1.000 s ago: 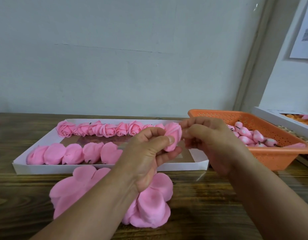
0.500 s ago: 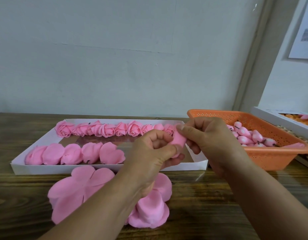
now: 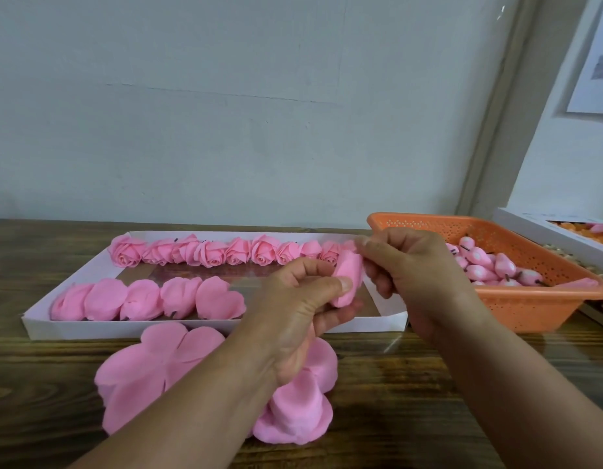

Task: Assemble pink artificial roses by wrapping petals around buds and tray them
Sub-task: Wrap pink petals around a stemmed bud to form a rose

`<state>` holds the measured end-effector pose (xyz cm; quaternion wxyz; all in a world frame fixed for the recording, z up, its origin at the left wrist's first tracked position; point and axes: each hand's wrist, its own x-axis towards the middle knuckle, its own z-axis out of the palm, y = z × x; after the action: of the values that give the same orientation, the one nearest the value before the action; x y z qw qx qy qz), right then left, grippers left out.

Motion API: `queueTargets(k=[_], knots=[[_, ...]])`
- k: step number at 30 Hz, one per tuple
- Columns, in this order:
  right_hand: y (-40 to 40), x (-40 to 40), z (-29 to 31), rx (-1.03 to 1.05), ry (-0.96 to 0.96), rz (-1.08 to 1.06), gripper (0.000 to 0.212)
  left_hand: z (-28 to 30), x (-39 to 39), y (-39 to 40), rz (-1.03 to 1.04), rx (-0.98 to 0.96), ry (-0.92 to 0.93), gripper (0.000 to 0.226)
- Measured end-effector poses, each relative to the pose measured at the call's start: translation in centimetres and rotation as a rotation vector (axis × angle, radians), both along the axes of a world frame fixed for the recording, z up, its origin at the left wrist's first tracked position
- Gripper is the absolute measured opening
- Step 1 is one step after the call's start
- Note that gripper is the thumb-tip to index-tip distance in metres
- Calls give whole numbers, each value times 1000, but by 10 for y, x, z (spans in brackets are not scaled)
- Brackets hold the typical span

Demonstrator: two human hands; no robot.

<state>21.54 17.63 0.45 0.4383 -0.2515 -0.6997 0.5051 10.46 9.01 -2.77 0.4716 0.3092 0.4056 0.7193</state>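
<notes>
Ten finished roses (image 3: 210, 253) along tray's (image 3: 198, 330) far row, five in near row (image 3: 147, 299); one orange basket (image 3: 537, 306).

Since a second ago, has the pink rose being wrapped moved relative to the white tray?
Yes. The rose in both hands has dropped slightly: it stood level with the far row of roses, now hangs lower over the white tray.

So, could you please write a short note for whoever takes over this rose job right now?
Left hand grips the half-wrapped rose over the white tray; right hand pinches its upper edge.
Done: a back row of finished roses and a front row of five lie in the tray.
Supplies: loose petal sheets on the table in front of the tray, buds in the orange basket to the right.
Left: finish wrapping this rose, tray it, carry on the front row.
</notes>
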Motion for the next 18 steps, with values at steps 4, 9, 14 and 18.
queueTargets(k=[4,9,14,18], knots=[[2,3,2,-65,35,17,27,3,0,0,14,16,-35,14],[-4,3,0,43,-142,142,26,4,-3,-2,24,54,-21,17],[-1,6,1,78,-128,135,12,1,-1,-1,69,26,138,17],[1,6,1,108,-135,116,9,1,0,-2,68,-20,234,17]])
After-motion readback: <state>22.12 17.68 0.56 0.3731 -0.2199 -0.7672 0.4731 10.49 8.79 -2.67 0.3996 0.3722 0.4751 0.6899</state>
